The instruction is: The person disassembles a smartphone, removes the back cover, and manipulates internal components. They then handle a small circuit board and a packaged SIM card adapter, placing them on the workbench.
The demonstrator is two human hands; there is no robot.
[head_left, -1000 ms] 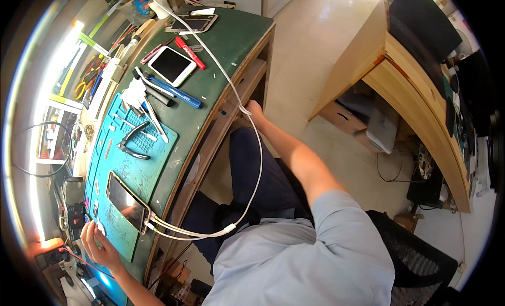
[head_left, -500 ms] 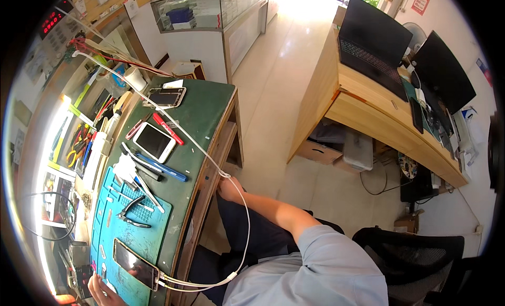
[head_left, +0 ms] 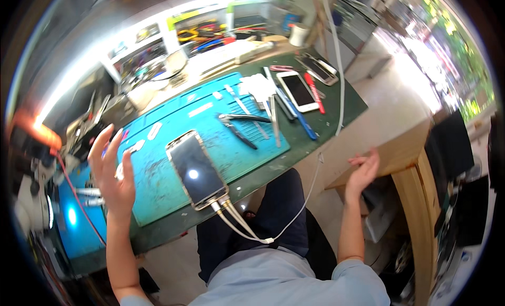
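Holds the left hand [head_left: 117,187] raised and open at the left part of the turquoise repair mat [head_left: 158,198], fingers spread, thumb apart, seemingly gripping nothing. Cannot tell of any contact with the small pale piece [head_left: 120,172] showing between thumb and fingers. Holds the right hand [head_left: 363,173] open too, fingers loosely bent, empty, off to the right of the green-topped workbench [head_left: 357,103], near the wooden desk [head_left: 405,153]. Has a gold-framed smartphone [head_left: 197,166] lying screen up between both hands, on the near side of the mat, its near end reaching past the mat's edge onto the bench. Has plugs of a white multi-headed charging cable [head_left: 267,241] at that near end. Shows black-handled nippers [head_left: 250,117] farther right on the mat, beside pale tweezers [head_left: 275,124]. Shows, farther right on the bench, a blue pen-like tool [head_left: 301,119], a white smartphone [head_left: 299,92] and a red marker [head_left: 314,93].
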